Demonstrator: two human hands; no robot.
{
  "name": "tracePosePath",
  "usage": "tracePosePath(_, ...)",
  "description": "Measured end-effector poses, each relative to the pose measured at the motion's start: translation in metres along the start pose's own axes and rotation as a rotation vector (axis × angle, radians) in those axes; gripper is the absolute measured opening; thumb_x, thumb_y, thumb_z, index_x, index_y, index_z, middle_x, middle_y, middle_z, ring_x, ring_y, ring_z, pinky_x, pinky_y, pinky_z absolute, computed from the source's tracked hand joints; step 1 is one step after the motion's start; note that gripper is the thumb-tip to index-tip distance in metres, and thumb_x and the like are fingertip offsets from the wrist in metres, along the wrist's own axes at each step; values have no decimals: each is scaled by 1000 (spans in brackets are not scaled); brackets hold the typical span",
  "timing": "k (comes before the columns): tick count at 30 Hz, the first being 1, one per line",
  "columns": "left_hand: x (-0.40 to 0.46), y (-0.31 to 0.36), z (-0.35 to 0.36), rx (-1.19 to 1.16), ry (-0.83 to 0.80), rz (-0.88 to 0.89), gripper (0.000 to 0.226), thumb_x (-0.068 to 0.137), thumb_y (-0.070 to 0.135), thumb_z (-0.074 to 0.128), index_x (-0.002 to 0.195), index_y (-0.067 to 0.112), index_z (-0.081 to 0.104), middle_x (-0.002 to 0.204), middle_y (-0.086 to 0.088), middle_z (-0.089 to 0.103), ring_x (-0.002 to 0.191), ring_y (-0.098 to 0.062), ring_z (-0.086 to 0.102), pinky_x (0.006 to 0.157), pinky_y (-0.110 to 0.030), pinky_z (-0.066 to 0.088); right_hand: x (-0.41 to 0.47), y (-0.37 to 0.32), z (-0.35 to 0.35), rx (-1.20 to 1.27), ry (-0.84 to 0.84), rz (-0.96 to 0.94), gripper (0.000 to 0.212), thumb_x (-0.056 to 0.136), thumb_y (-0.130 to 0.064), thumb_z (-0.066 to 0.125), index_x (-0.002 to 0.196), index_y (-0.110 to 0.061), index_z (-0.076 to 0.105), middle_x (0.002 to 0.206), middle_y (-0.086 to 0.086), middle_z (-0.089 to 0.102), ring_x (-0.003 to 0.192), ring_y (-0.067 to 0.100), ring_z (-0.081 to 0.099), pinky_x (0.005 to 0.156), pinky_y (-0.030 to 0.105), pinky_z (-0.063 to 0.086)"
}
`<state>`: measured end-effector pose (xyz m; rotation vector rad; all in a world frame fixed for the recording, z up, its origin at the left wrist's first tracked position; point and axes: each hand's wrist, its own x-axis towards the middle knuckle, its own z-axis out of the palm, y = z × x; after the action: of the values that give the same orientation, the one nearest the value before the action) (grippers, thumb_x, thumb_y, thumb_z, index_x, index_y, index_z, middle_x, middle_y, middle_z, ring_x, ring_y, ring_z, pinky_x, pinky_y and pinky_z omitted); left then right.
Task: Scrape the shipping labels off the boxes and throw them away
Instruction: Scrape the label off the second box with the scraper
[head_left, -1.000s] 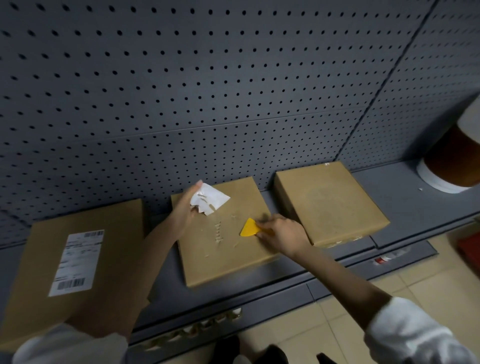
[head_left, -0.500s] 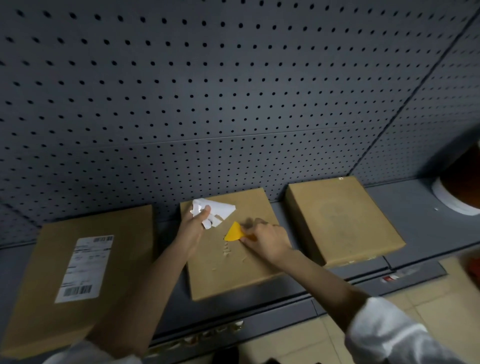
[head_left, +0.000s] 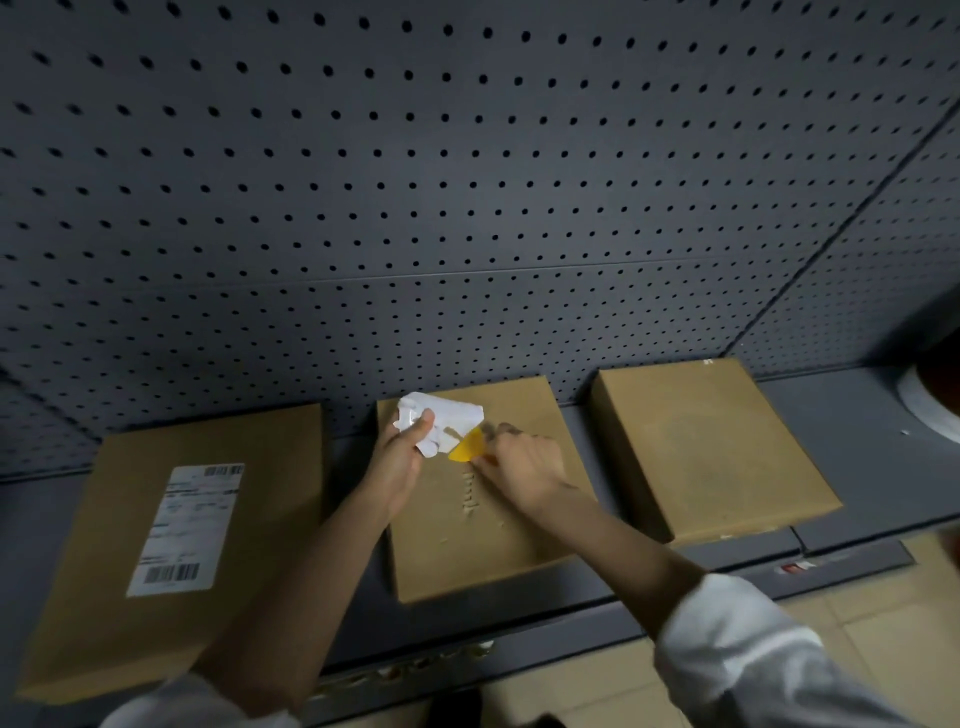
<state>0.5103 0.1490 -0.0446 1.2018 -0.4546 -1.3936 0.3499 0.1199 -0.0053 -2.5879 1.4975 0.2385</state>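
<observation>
A: which step is this?

B: middle box on the shelf: left hand is pinching the peeled label, right hand is gripping the yellow scraper under its last corner. Next probably: free it and bin it.

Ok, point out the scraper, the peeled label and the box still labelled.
yellow scraper (head_left: 467, 448): head view, blade face.
peeled label (head_left: 451, 413): head view, white middle.
left box (head_left: 260, 519): head view, bare cardboard beside its label.

Open shelf strips separate boxes; pegboard blocks behind.
</observation>
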Motion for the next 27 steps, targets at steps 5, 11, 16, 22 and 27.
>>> tracePosePath(5,6,4,-6,-313,81,12,15,94,11,50,104,11,60,98,-3,69,85,-9,68,78,-23,53,-13,19,-1,-21,-19,23,40,97,-47,41,120,-21,61,123,6,57,95,30,65,65,30,38)
tracePosePath(11,7,6,-4,-340,85,17,24,90,10,55,113,9,58,108,-8,67,95,-16,66,78,-24,57,14,-14,-7,54,4,28,39,98,-40,42,126,-15,52,121,8,58,97,29,64,65,31,41)
tracePosePath(16,6,12,-4,-200,46,60,42,89,3,37,123,22,52,113,-4,62,100,-17,63,79,-30,56,-2,12,-11,133,36,21,35,97,-45,40,116,-29,64,119,2,56,96,27,64,73,32,48)
tracePosePath(22,9,42,-6,90,172,170,43,91,-5,32,133,-4,40,94,4,53,81,-4,54,58,-9,51,-14,29,-21,91,152,6,35,98,-43,40,120,-27,61,118,0,54,92,26,65,66,34,48)
tracePosePath(27,-2,81,-8,106,215,270,30,92,6,39,121,-1,48,91,-7,50,77,-5,56,69,-17,52,-18,20,-24,74,97,-3,34,98,-42,40,120,-27,61,118,2,54,97,28,64,69,35,48)
